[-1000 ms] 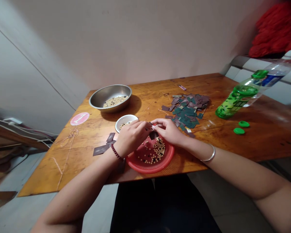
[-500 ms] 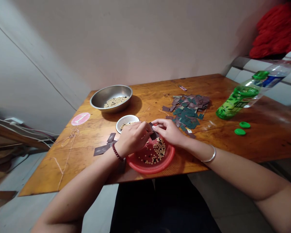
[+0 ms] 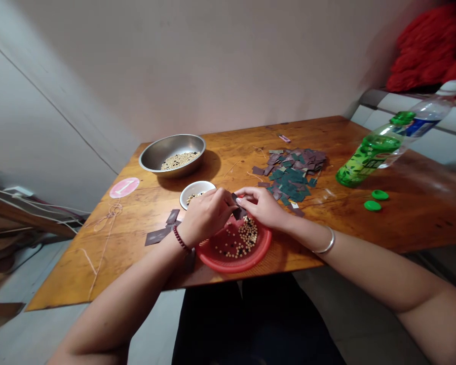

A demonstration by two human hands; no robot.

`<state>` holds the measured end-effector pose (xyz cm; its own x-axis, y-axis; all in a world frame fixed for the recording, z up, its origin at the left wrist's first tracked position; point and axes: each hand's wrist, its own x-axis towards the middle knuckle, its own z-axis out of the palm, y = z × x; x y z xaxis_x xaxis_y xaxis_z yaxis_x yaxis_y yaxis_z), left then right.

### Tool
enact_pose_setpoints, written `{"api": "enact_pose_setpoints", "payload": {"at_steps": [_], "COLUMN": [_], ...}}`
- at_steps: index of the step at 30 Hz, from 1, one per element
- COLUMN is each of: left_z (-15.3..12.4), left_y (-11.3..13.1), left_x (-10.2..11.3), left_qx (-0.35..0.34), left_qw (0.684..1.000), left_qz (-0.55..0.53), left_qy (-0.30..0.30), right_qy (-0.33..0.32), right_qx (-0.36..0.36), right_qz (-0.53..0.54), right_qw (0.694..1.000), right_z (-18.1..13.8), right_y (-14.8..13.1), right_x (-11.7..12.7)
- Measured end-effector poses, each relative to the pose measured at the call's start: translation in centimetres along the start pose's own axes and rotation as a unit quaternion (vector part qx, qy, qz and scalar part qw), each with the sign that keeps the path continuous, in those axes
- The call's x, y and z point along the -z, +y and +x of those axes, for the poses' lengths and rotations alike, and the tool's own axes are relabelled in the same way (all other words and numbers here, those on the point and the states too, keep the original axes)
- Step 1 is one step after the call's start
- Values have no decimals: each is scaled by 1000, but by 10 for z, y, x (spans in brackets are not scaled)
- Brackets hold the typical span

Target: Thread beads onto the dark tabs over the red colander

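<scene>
My left hand [image 3: 205,215] and my right hand [image 3: 264,207] meet over a red plastic basket [image 3: 233,258] at the table's near edge. Several pale beads [image 3: 247,234] lie inside the basket. Both hands pinch a small dark card piece [image 3: 237,211] between their fingertips, just above the beads. A dark red bead bracelet sits on my left wrist and a silver bangle on my right. A small white bowl [image 3: 196,188] with beads stands just behind my left hand.
A steel bowl [image 3: 172,153] of beads sits at the back left. A heap of green and purple card pieces [image 3: 293,172] lies behind my right hand. Two bottles [image 3: 376,152], green caps [image 3: 376,199], loose dark cards [image 3: 162,230], string and a pink tag [image 3: 124,187] lie on the wooden table [image 3: 403,213].
My hands stay together over the basket; the fingers have shifted slightly around the dark card piece. The view has moved a little.
</scene>
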<state>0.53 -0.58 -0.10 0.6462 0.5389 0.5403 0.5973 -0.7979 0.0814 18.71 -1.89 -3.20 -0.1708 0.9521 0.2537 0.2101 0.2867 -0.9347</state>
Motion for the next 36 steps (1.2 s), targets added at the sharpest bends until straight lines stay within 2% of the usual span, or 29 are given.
{"api": "enact_pose_setpoints", "payload": {"at_steps": [10, 17, 21, 26, 30, 33, 36], "left_z": [0, 0, -1, -1, -1, -1, -1], "left_y": [-1, -2, -2, -2, -2, -3, -3], "left_x": [-2, -2, -1, -1, -1, -2, -2], "left_qx": [4, -32, -10, -24, 0, -7, 15], "left_qw": [1000, 999, 1000, 1000, 1000, 1000, 1000], "left_qz": [12, 16, 18, 3, 24, 1, 13], "left_qy": [0, -12, 4, -9, 11, -2, -1], "right_qy": [-3, -3, -4, -6, -6, -11, -14], "right_qx": [-5, 0, -4, 2, 1, 1, 1], "right_qz": [10, 12, 4, 6, 5, -1, 1], "right_qw": [1000, 1000, 1000, 1000, 1000, 1000, 1000], "right_z": [1, 0, 0, 0, 0, 0, 0], "right_y": [0, -1, 0, 2, 4, 6, 6], "right_x": [0, -1, 0, 0, 0, 0, 0]}}
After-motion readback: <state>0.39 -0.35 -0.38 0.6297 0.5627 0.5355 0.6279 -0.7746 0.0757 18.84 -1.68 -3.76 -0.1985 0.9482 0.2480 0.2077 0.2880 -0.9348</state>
